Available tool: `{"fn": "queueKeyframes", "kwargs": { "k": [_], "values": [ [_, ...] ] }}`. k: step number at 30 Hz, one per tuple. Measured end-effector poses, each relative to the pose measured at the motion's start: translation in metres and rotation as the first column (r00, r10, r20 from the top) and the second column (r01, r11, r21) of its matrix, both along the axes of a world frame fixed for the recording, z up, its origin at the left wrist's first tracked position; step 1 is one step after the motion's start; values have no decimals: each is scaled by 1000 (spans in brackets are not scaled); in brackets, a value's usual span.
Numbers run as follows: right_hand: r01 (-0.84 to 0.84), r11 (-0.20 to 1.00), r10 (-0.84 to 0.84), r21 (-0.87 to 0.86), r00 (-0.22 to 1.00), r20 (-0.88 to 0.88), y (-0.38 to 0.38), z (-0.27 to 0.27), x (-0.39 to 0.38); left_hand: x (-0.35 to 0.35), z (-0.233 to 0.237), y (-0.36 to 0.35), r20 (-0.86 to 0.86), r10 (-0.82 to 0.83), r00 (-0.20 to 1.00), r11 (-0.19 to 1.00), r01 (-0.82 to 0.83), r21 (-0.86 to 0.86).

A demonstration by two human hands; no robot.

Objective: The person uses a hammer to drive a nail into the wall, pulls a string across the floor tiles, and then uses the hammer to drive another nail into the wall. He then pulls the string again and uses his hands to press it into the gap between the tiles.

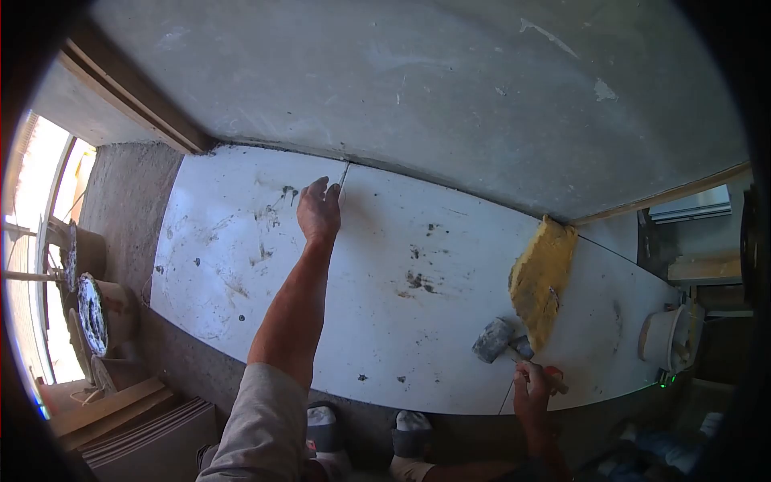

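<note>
Far edge first: the white slabs [377, 337] run along the foot of the grey wall [450, 96], with only a narrow dark gap between. On the left they stop at bare concrete floor [128, 181], where buckets [112, 313] stand near the wooden boards [112, 414] and a stack of panels [152, 446]. Plenty of open surface in the middle, smudged with dark marks and free for a hand to cross. Tighter on the right: the yellow cloth [544, 277] lies crumpled across the slabs, from the wall side down to the mallet [492, 341], and a white bucket [660, 341] sits at the far right end. The near edge runs just beyond the two feet [411, 434].

Now the hands! The left arm is stretched long, away from the body, and the left hand [320, 213] is at the far end of the seam [346, 170] close to the wall, fingers bent; can't tell whether they pinch anything thin. Over on the right, the right hand [530, 392] is low and near, wrapped round the mallet's handle, its grey head pointing left above the slab; contact there, can't tell.
</note>
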State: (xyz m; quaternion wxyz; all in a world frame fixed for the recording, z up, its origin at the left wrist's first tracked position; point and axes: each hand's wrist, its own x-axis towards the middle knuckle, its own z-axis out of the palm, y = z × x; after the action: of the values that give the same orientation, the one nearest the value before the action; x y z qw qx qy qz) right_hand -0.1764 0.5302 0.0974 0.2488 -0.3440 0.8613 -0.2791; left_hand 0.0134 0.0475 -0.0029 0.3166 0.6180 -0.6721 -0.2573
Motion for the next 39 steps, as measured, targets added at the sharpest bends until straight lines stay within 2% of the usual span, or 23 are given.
{"fn": "queueKeyframes", "kwargs": {
  "k": [1, 2, 4, 5, 7, 9, 13, 17, 25, 27, 30, 34, 37, 39],
  "values": [
    [19, 999, -16, 31, 997, -81, 3, 0, -2, -8, -5, -12, 1, -9, 1000, 1000, 9, -9],
    [30, 999, -28, 27, 997, -77, 8, 0, -3, -14, -9, -20, 29, -24, 999, 1000, 24, -3],
    [-25, 997, 42, 75, 971, -236, 17, 0, 0, -22, -12, -28, 64, -50, 997, 999, 50, 2],
    [-15, 997, 31, 71, 972, -232, 22, -1, 2, -26, -11, -31, 107, -46, 993, 999, 49, -21],
    [-36, 996, 62, 82, 939, -339, 26, -2, 10, -33, -7, -38, 155, -52, 987, 997, 59, -44],
    [-41, 993, 76, 108, 934, -348, 21, 0, 14, -36, -5, -45, 222, -76, 972, 995, 88, -46],
    [-73, 978, 148, 197, 904, -400, 13, -6, 14, -36, -9, -50, 104, -94, 990, 983, 109, -146],
    [1, 961, 111, 277, 915, -389, 4, -14, 10, -28, -4, -53, 172, -157, 973, 974, 181, -133],
    [-54, 980, 115, 190, 939, -325, 4, -30, 5, -32, -8, -57, 247, -148, 958, 968, 191, -162],
    [-43, 981, 104, 190, 941, -323, 3, -30, 5, -29, -6, -58, 251, -174, 952, 941, 236, -241],
    [-48, 981, 110, 190, 937, -331, 7, -31, 3, -26, -9, -61, 201, -239, 950, 918, 288, -273],
    [-53, 983, 108, 176, 943, -315, -1, -28, 6, -29, -9, -63, 293, -165, 942, 953, 229, -199],
    [-83, 993, 106, 86, 940, -324, 3, -42, 7, -34, 5, -62, 248, -187, 951, 935, 250, -253],
    [-65, 992, 95, 104, 941, -324, -1, -41, 5, -32, 26, -62, 91, -262, 961, 859, 276, -431]
  ]
}}
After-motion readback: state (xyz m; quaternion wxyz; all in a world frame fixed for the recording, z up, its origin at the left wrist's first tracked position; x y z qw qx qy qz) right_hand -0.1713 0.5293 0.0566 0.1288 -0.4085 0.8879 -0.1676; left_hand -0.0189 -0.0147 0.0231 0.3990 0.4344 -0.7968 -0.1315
